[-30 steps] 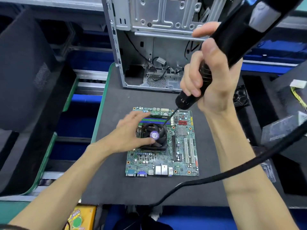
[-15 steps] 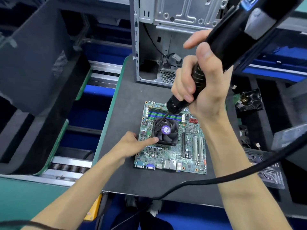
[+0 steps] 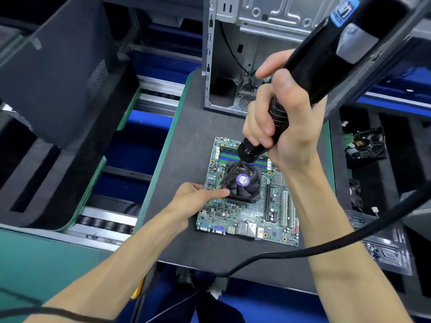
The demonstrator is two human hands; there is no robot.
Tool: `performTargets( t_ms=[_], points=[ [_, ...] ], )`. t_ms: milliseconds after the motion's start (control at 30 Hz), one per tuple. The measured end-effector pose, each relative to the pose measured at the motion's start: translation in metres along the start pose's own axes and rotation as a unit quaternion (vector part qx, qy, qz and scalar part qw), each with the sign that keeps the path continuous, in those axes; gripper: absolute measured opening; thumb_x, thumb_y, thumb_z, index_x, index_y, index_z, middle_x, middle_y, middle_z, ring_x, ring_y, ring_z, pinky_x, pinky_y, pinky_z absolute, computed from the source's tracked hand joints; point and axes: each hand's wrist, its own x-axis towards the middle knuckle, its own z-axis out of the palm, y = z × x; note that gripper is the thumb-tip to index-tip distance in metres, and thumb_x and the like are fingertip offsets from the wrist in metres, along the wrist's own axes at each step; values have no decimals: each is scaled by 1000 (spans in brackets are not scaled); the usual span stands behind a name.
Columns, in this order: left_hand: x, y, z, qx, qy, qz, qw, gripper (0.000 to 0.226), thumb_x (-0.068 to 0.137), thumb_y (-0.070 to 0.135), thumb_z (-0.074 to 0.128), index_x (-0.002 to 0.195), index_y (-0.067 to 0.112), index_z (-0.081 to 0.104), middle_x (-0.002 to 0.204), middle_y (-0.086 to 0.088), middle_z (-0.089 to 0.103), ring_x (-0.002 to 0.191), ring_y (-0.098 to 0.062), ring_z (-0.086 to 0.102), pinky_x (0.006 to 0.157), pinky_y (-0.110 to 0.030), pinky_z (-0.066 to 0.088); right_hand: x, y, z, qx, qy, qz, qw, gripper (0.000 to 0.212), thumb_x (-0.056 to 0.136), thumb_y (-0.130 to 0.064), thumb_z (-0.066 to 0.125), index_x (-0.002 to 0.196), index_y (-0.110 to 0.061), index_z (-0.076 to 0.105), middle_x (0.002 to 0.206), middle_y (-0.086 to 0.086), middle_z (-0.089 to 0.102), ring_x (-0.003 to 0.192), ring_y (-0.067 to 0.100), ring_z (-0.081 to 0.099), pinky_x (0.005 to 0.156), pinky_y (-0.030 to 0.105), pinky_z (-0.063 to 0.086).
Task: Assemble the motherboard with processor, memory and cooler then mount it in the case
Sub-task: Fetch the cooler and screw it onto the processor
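Observation:
A green motherboard (image 3: 247, 215) lies flat on a dark mat (image 3: 186, 145). A black cooler fan (image 3: 245, 183) with a purple hub label sits on it, and memory sticks are seated in the slots behind the fan. My right hand (image 3: 279, 120) grips a black electric screwdriver (image 3: 326, 57), whose bit points down at the fan's left near corner. My left hand (image 3: 198, 199) rests on the board's left edge with a straight finger pressing the cooler's left side. The open grey metal case (image 3: 233, 54) stands behind the board.
A thick black cable (image 3: 303, 248) runs from the screwdriver across the mat's front edge. A black case panel (image 3: 58, 73) leans at the left over a roller conveyor (image 3: 105, 222). Black trays at the right hold another fan (image 3: 363, 143) and plastic bags (image 3: 384, 248).
My left hand slid off the fan's top to the cooler's left side. The screwdriver bit moved from the fan's right far corner to its left near corner.

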Motion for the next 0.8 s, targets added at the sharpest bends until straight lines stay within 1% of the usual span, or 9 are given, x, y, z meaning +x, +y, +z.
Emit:
performTargets(
  t_ms=[67, 200, 267, 433, 500, 567, 733, 800],
  points=[
    [2, -2, 1, -15, 4, 2, 1000, 70, 49, 54, 94, 99, 22, 56, 103, 9, 59, 97, -8, 54, 89, -33, 42, 0, 3, 0, -2, -1, 5, 1000, 11, 91, -18, 55, 88, -16, 66, 42, -4, 38, 27, 15, 28, 43, 20, 32],
    [3, -4, 3, -27, 13, 18, 999, 67, 52, 52, 94, 99, 21, 57, 102, 4, 62, 93, -8, 56, 73, -27, 40, -1, 10, 1, -13, 7, 15, 1000, 9, 89, -18, 56, 83, -16, 63, 41, -1, 37, 27, 16, 26, 42, 21, 31],
    [3, -6, 4, -26, 13, 21, 999, 64, 54, 52, 93, 96, 22, 56, 101, 5, 62, 91, -6, 56, 69, -25, 38, -1, 12, 0, -14, 9, 20, 1000, 9, 88, -19, 57, 82, -15, 62, 41, 0, 36, 26, 16, 26, 43, 21, 31],
    [3, -6, 5, -30, 14, 24, 999, 64, 53, 53, 93, 95, 24, 54, 101, 6, 61, 92, -3, 54, 70, -25, 39, 0, 12, 1, -13, -4, 24, 1000, 9, 88, -18, 56, 83, -12, 56, 41, -2, 36, 26, 17, 25, 41, 21, 30],
    [3, -6, 5, -33, 14, 26, 999, 64, 53, 53, 93, 95, 24, 55, 100, 7, 61, 92, -2, 54, 68, -23, 39, 0, 14, 4, -13, -12, 21, 1000, 6, 89, -18, 55, 86, -12, 57, 42, -2, 36, 27, 17, 24, 41, 21, 30],
    [3, -6, 4, -35, 13, 26, 999, 66, 52, 54, 93, 97, 24, 55, 101, 6, 62, 93, -4, 55, 70, -26, 40, -2, 16, 8, -20, -8, 10, 1000, 4, 90, -15, 55, 90, -12, 58, 42, -2, 36, 27, 17, 25, 41, 22, 31],
    [5, -7, 4, -33, 7, 23, 999, 86, 44, 59, 92, 112, 18, 60, 109, 2, 65, 98, -8, 57, 75, -28, 42, -8, 19, 13, -56, 48, -30, 997, 2, 90, -14, 58, 89, -15, 58, 44, -3, 37, 28, 16, 28, 40, 23, 31],
    [5, -7, 3, -30, 7, 22, 999, 89, 44, 60, 92, 114, 17, 59, 107, 2, 64, 93, -8, 56, 74, -28, 41, -9, 18, 12, -44, 30, -26, 998, 5, 90, -14, 57, 87, -17, 59, 44, -3, 36, 29, 16, 27, 40, 23, 30]
  ],
)
